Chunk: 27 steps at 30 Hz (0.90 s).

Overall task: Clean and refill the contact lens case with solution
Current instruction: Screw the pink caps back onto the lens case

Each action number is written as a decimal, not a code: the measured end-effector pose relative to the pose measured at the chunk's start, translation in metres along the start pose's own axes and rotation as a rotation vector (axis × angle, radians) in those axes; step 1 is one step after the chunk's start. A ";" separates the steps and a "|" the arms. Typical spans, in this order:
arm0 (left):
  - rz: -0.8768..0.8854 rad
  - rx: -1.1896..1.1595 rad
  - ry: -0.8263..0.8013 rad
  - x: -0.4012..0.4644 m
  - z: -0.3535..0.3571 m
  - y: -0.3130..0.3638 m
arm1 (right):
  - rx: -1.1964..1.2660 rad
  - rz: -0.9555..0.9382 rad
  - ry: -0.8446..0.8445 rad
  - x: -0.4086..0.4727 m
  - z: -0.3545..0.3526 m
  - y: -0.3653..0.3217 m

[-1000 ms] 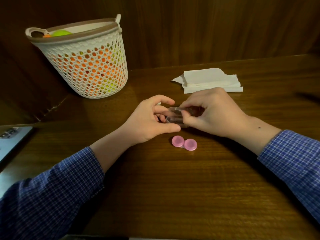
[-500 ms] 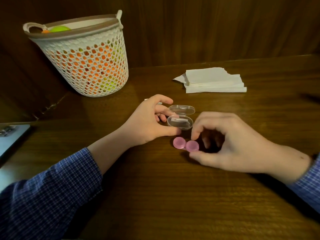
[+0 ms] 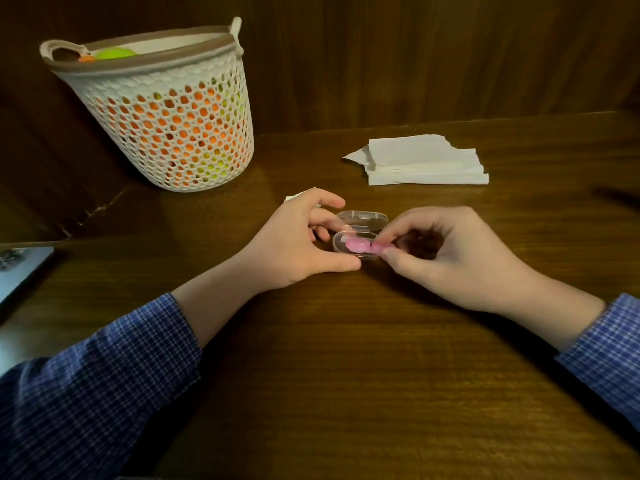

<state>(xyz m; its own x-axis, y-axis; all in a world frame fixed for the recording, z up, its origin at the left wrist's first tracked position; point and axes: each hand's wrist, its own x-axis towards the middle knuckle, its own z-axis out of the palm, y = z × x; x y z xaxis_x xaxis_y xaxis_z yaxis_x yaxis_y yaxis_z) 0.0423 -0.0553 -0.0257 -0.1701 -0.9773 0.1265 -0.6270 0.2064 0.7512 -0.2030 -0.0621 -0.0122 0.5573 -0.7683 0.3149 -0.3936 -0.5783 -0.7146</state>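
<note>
Basket point(image 3: 166, 133): one, far left on the table point(image 3: 346, 375).
Your left hand point(image 3: 298, 244): thumb and fingers grip one open clear box point(image 3: 349, 251).
Lens case point(image 3: 360, 244): one, pink, long axis left-right, left end inside the box.
Your right hand point(image 3: 460, 254): pinches its right end.
Tissues point(image 3: 422, 161): one stack, behind.

A dark wood table point(image 3: 346, 393) meets dark wood-panelled walls point(image 3: 415, 57) at its far edge. Light is dim and warm. A perforated white basket point(image 3: 166, 133) stands in the table's far left corner.
</note>
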 end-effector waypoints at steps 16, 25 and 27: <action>-0.020 -0.005 0.008 0.000 0.000 0.005 | -0.269 -0.018 0.014 0.007 0.012 -0.005; 0.008 -0.019 0.001 -0.004 0.000 0.010 | -0.135 0.022 0.270 0.007 0.007 -0.001; 0.010 -0.012 0.001 -0.005 0.000 0.011 | -0.036 0.061 0.302 0.009 0.004 0.001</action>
<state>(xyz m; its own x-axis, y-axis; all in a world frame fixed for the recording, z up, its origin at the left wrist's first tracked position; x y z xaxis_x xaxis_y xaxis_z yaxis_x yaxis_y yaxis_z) 0.0360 -0.0482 -0.0185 -0.1753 -0.9752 0.1351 -0.6157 0.2156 0.7579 -0.1955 -0.0684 -0.0131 0.2914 -0.8457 0.4470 -0.4488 -0.5335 -0.7169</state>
